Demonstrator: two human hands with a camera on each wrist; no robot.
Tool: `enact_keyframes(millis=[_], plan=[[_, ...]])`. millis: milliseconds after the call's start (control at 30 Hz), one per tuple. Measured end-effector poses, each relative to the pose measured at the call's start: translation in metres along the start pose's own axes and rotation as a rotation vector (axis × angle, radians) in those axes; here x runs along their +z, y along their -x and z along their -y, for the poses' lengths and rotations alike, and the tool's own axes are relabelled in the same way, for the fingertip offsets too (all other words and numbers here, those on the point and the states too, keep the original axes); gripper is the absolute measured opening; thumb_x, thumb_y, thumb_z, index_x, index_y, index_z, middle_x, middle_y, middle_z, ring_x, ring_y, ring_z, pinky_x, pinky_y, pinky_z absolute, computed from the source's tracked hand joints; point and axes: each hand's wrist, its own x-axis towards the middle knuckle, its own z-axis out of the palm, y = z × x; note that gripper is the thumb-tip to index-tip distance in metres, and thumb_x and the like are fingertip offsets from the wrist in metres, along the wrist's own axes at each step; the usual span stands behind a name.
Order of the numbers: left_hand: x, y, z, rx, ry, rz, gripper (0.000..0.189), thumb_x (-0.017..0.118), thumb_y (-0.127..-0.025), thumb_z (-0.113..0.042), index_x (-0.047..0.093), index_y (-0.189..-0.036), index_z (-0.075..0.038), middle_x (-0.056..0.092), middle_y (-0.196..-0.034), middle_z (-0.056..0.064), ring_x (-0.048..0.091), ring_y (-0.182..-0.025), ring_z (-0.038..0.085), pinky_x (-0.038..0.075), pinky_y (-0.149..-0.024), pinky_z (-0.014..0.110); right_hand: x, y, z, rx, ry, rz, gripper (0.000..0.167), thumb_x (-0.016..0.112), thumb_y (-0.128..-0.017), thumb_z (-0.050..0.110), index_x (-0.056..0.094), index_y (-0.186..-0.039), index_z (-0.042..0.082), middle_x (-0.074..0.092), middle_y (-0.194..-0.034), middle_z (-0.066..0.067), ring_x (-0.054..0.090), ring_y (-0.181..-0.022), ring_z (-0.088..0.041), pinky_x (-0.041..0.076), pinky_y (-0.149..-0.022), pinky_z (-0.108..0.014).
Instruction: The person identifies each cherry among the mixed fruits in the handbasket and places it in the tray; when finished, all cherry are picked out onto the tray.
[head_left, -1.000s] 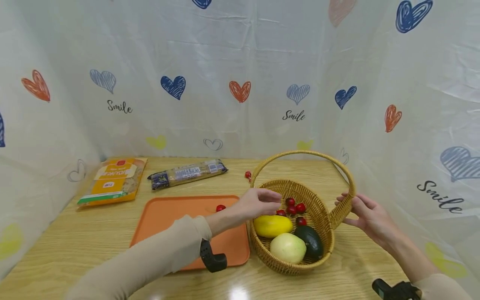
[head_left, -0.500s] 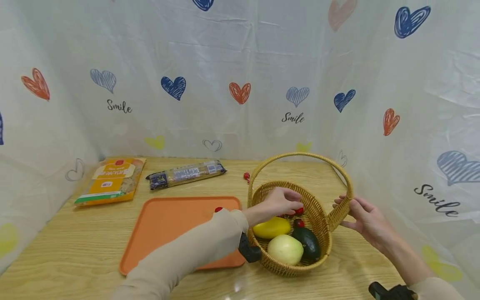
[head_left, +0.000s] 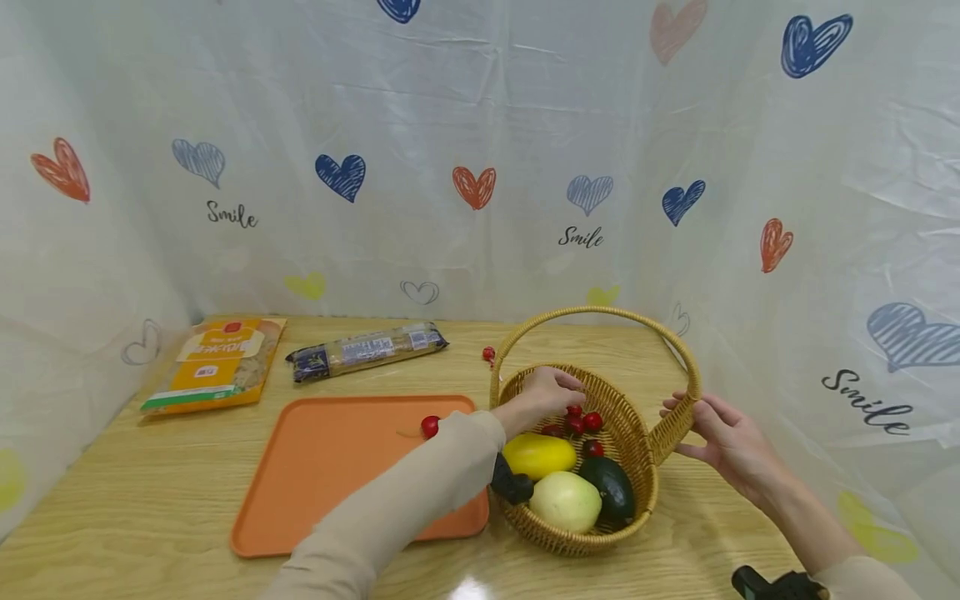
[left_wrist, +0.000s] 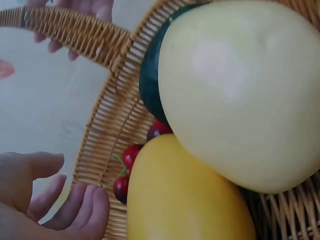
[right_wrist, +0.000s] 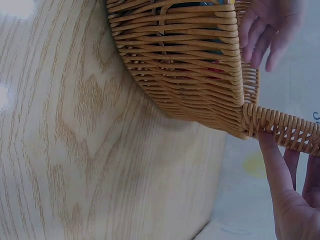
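My left hand reaches over the rear of the wicker basket, close to several red cherries inside it. In the left wrist view its thumb and fingers stand apart with nothing between them, fingertips beside the cherries. A yellow oval fruit, a pale green round fruit and a dark green oval one fill the basket's front. At the basket's right, my right hand holds the lower end of the arched handle, thumb in front and fingers behind.
An orange tray lies left of the basket, with a cherry on it partly behind the left sleeve. Further back are an orange food bag, a long clear packet and small red fruit. A patterned curtain surrounds the table.
My left hand moved right into the basket over the cherries, then drew slightly back and left. More cherries show now. My right hand keeps its hold on the handle.
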Motion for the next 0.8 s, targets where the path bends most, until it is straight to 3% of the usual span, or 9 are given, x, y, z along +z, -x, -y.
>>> enact_keyframes(millis=[133,267,433,667,800], plan=[[0.0,-0.006,0.005,-0.038,-0.067,-0.06,0.018,0.075,-0.096,-0.013,0.078,-0.112,-0.005,0.071,-0.116,0.01,0.062,-0.082,0.02,0.057,-0.081,0.036,0.0,0.0,-0.001,0.004,0.013,-0.009,0.038,0.036,-0.114,0.014,0.072,-0.124,0.022,0.072,-0.122,0.005,0.066,-0.117,-0.007,0.062,-0.087,-0.035],[0.002,-0.01,0.01,-0.075,-0.108,-0.071,0.016,0.078,-0.094,-0.012,0.079,-0.108,-0.003,0.07,-0.119,0.013,0.057,-0.084,0.018,0.056,-0.083,0.037,0.0,0.0,0.0,0.005,0.023,-0.02,0.038,0.036,-0.114,0.014,0.072,-0.124,0.022,0.072,-0.122,0.005,0.066,-0.116,-0.007,0.062,-0.086,-0.034],[0.007,-0.012,0.016,-0.105,-0.163,-0.052,0.017,0.08,-0.092,-0.013,0.081,-0.106,-0.003,0.071,-0.113,0.01,0.061,-0.09,0.018,0.056,-0.081,0.031,0.001,0.0,0.0,0.009,0.018,-0.029,0.037,0.037,-0.114,0.015,0.071,-0.125,0.022,0.072,-0.122,0.005,0.066,-0.117,-0.007,0.062,-0.086,-0.035],[0.009,-0.014,0.021,-0.122,-0.172,-0.019,0.016,0.08,-0.089,-0.003,0.08,-0.105,0.0,0.071,-0.1,0.01,0.046,-0.063,0.013,0.041,-0.056,0.022,0.002,0.0,0.0,0.018,0.047,-0.044,0.036,0.038,-0.114,0.016,0.072,-0.123,0.024,0.071,-0.121,0.007,0.065,-0.117,-0.007,0.062,-0.086,-0.034],[0.008,-0.015,0.024,-0.135,-0.147,0.001,0.016,0.08,-0.088,0.001,0.081,-0.104,0.0,0.071,-0.097,0.01,0.042,-0.057,0.011,0.038,-0.051,0.021,0.001,0.0,0.001,0.011,0.043,-0.036,0.036,0.038,-0.114,0.015,0.071,-0.124,0.024,0.071,-0.122,0.006,0.065,-0.117,-0.007,0.062,-0.086,-0.035]])
